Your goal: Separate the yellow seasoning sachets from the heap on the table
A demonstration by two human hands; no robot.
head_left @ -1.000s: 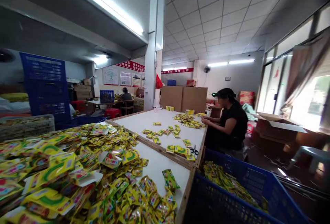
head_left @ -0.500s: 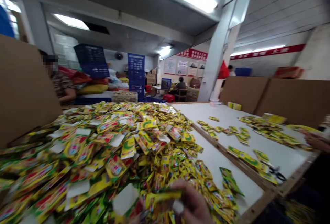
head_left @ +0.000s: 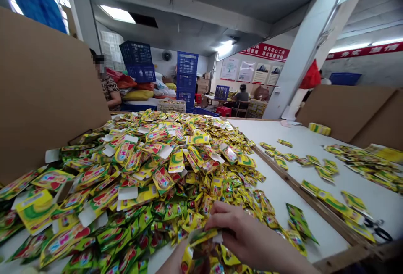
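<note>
A small yellow-green carton (head_left: 187,254) with an open end is low in the middle of the head view. My left hand (head_left: 172,262) is closed around it from the left, its fingers mostly hidden behind the carton and cut off by the frame. My right hand (head_left: 234,228) bends over the carton's upper edge, fingers curled and pinched beside a white flap; whether a sachet is also between them is hidden. Around both hands lie loose yellow sachets (head_left: 217,186) and green sachets (head_left: 143,223). A heap of printed cartons (head_left: 162,179), several with flaps open, rises beyond.
A wooden strip (head_left: 292,183) divides the white table (head_left: 317,148). Right of it lie flat packs and black scissors (head_left: 379,227). Cardboard panels (head_left: 47,89) stand at both sides. A person (head_left: 108,89) sits at the left, another (head_left: 242,95) farther back. Blue crates (head_left: 186,76) are stacked behind.
The view has swung left, so the scene sits farther right. My left hand and the carton show more clearly, and my right hand has come over the carton's edge.
</note>
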